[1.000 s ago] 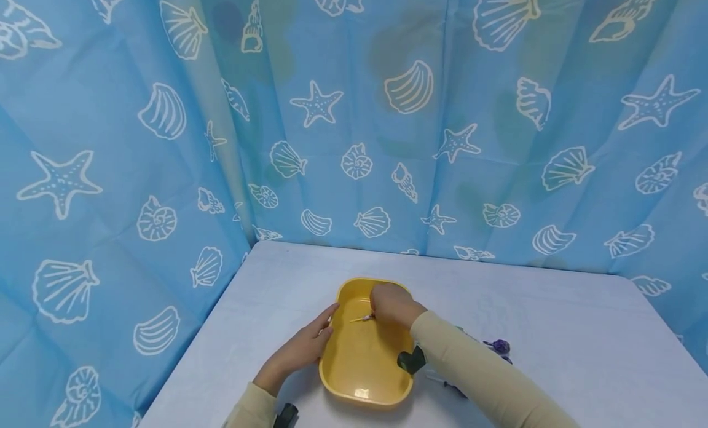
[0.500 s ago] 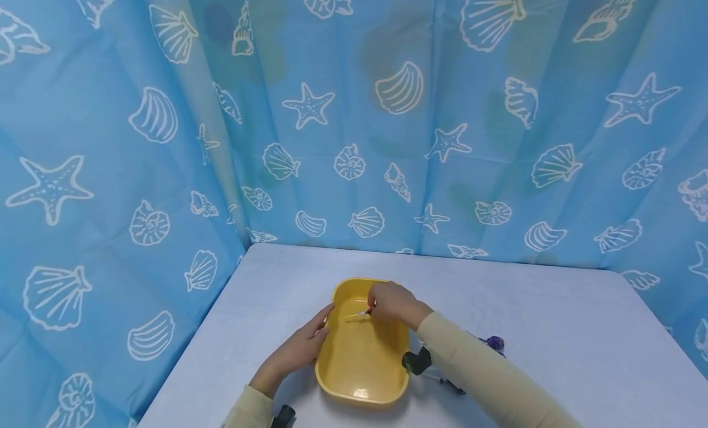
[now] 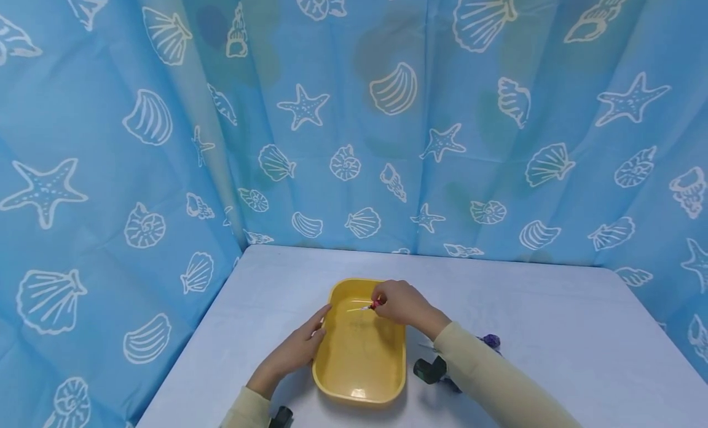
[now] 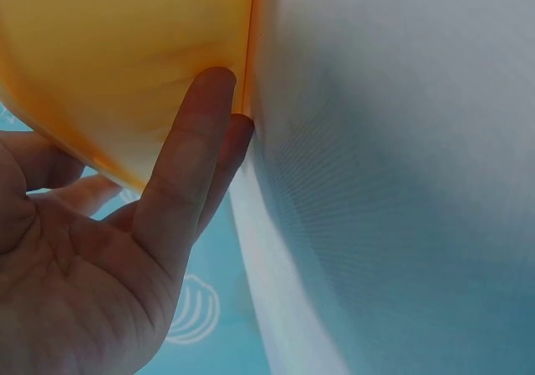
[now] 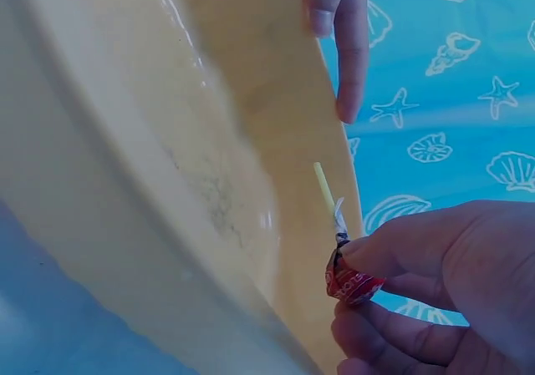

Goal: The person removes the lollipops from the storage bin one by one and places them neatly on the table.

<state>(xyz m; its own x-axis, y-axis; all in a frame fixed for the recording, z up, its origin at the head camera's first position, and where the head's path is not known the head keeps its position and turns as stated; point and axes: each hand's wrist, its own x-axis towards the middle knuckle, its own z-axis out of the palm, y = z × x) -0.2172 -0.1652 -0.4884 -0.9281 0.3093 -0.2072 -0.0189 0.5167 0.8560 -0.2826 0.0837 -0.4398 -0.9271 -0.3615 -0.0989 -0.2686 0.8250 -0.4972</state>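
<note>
A yellow plastic basin (image 3: 359,363) with rounded corners stands on the white table. My left hand (image 3: 295,351) rests at its left side; in the left wrist view, straight fingers (image 4: 185,154) touch the basin's wall. Over the far right part of the basin, my right hand (image 3: 406,302) pinches a lollipop by its red-wrapped head. That lollipop (image 5: 353,281) appears clearly in the right wrist view, its pale yellow stick pointing away from the fingers, toward the basin's inner wall.
Purple-wrapped lollipops (image 3: 490,340) lie on the table right of the basin, partly hidden behind the right sleeve (image 3: 487,366). A blue curtain (image 3: 354,139) with white shell prints closes off the back and left sides of the white table (image 3: 553,329).
My right hand has drawn upward and rightward from the basin's inside, and more of the red lollipop shows. The left hand keeps its place on the basin. The head view has shifted slightly.
</note>
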